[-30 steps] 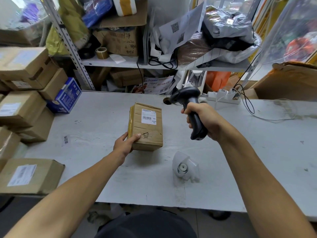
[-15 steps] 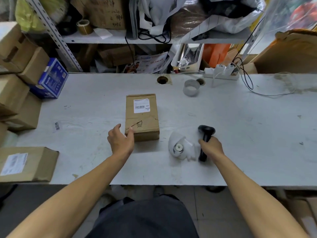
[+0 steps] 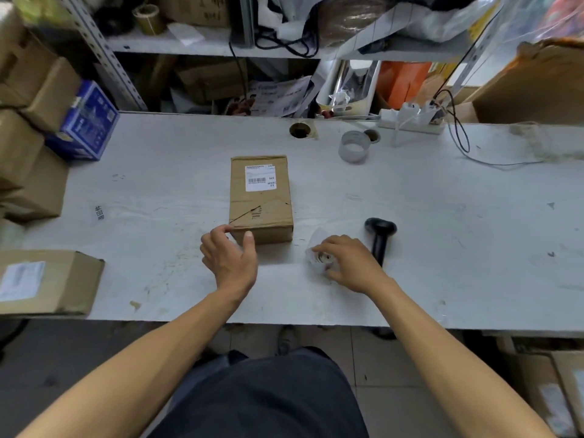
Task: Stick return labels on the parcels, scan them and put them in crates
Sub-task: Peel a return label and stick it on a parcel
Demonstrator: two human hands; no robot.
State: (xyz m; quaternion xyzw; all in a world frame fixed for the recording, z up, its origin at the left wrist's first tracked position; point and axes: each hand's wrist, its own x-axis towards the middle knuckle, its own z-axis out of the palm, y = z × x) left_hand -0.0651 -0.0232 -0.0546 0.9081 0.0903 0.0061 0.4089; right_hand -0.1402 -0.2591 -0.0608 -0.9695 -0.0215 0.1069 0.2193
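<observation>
Barcode scanner [image 3: 380, 237] released onto desk [image 3: 442, 216]; right hand [image 3: 349, 263] now grips label roll [image 3: 319, 252]. Left hand [image 3: 230, 257], fingers relaxed, touches labelled, creased cardboard parcel [image 3: 260, 200].

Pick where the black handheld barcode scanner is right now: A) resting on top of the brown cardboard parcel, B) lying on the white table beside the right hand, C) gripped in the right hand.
B: the black handheld barcode scanner lies on the white table, just right of the right hand, which grips nothing of it.

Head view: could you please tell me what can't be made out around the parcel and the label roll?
- Label roll: mostly covered by the right hand; labels left cannot be told.
- Parcel label: print too small to read.
- Left hand: hides the parcel's near left corner.
- Crates: none in view.
</observation>
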